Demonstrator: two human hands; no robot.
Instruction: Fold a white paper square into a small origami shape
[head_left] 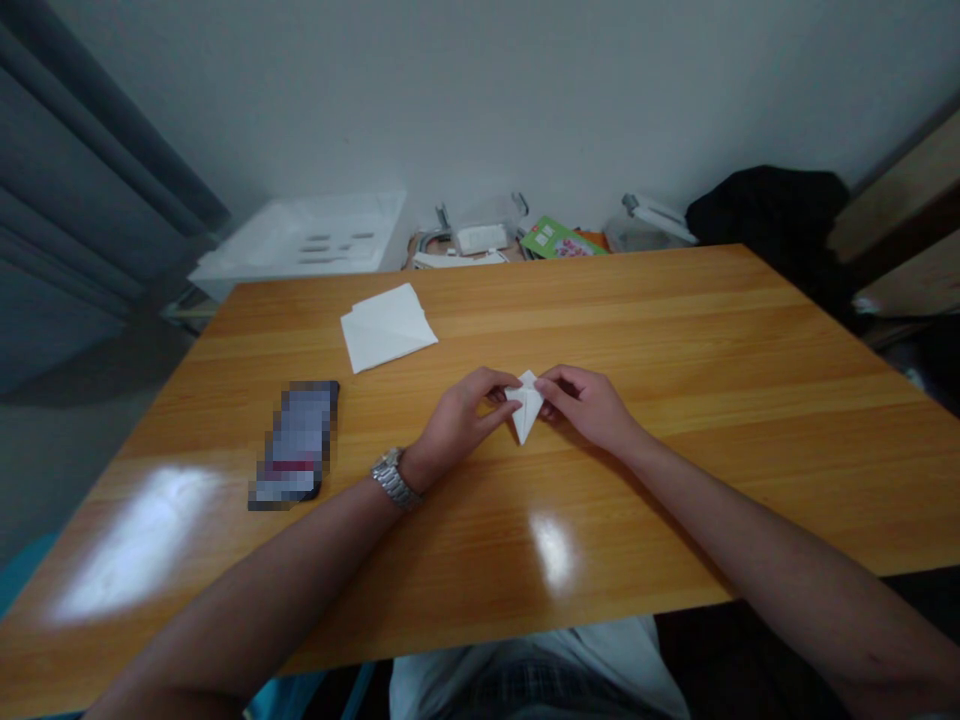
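Observation:
A small piece of folded white paper, kite-shaped with its long point toward me, is held between both hands over the middle of the table. My left hand, with a metal watch on its wrist, pinches the paper's left edge between thumb and fingers. From the other side, my right hand grips the right edge the same way. Several fingertips are hidden behind the paper. Farther off to the left lie flat white paper sheets, the top one showing a faint crease.
The glossy wooden table carries a phone, blurred out, left of my left hand. Beyond its far edge stand a white plastic tub, a green booklet and a clear container. A black cloth-like heap is at far right.

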